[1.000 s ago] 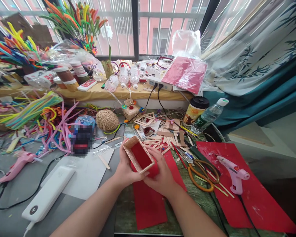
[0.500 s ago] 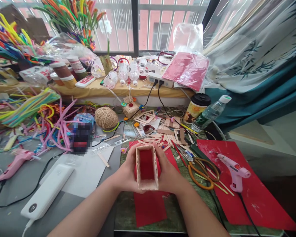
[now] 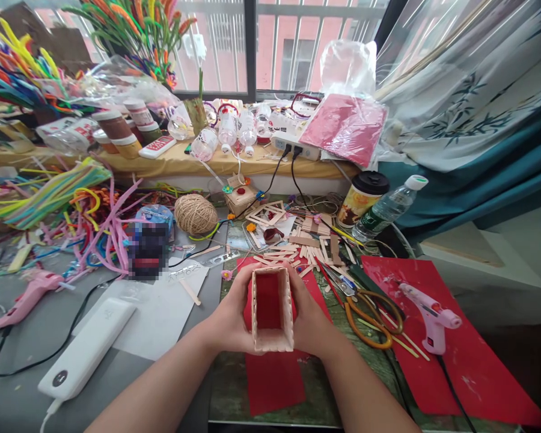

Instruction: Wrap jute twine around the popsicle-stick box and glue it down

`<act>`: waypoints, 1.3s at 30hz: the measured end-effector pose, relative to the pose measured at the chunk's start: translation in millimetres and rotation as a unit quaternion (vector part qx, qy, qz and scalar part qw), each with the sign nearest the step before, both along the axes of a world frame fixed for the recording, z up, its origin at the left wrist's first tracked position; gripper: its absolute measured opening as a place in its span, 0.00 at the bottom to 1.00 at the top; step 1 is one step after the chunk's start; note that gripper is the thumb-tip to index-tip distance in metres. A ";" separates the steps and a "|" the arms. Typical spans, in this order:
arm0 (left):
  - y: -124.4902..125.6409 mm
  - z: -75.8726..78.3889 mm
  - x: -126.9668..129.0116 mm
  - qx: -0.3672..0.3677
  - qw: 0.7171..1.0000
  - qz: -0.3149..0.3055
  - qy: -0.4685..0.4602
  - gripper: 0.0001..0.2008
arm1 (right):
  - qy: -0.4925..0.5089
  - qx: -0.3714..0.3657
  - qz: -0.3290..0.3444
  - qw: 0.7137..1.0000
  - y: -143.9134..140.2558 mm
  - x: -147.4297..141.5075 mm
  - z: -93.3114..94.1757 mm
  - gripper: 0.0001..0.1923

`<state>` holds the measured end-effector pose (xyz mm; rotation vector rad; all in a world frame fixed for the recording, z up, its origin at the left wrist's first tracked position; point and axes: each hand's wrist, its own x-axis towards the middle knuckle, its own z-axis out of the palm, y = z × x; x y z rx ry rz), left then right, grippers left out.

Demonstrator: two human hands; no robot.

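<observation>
Between my two hands is a tall, narrow box of wooden craft sticks (image 3: 274, 340), its open end facing me. Red shows through its inside, where its far end lies over a red sheet (image 3: 275, 385) on the table. My left hand (image 3: 234, 310) wraps the box's left wall, and my right hand (image 3: 310, 313) presses against its right wall. Most fingertips are hidden behind the box. Just beyond it lie many loose craft sticks (image 3: 304, 240). Scissors with orange-brown handles (image 3: 374, 319) rest to the right of my right hand.
A pink glue gun (image 3: 433, 316) lies on another red sheet at right. On the left are a white power bank (image 3: 88, 349), a second pink glue gun (image 3: 29, 294) and a twine ball (image 3: 195, 214). A water bottle (image 3: 390, 207) and a lidded cup (image 3: 363, 198) stand at back right.
The box has shifted slightly to the right and tilted a little, so more of its lower inner wall shows. Both hands keep their hold. The whole view has moved slightly.
</observation>
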<state>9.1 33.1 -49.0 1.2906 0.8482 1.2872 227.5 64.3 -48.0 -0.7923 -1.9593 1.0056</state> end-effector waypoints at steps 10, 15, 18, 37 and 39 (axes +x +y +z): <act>15.9 0.7 15.8 -0.042 0.986 0.158 -0.038 0.58 | 0.193 -0.194 0.019 0.962 0.7 -26.3 9.2 0.48; 27.2 1.4 19.6 -0.203 0.939 0.145 -0.237 0.40 | 0.238 -0.234 -0.144 0.931 7.9 -30.4 -3.5 0.16; 29.7 10.8 17.5 -0.243 0.896 0.129 -0.349 0.34 | 0.264 -0.232 -0.257 0.900 13.2 -26.9 -9.8 0.16; 29.6 16.8 10.1 -0.309 0.866 0.022 -0.393 0.32 | 0.279 -0.246 -0.188 0.909 4.6 -29.6 -2.0 0.14; 29.7 18.2 10.6 -0.312 0.864 0.015 -0.395 0.30 | 0.259 -0.222 -0.194 0.920 4.1 -28.3 -0.4 0.11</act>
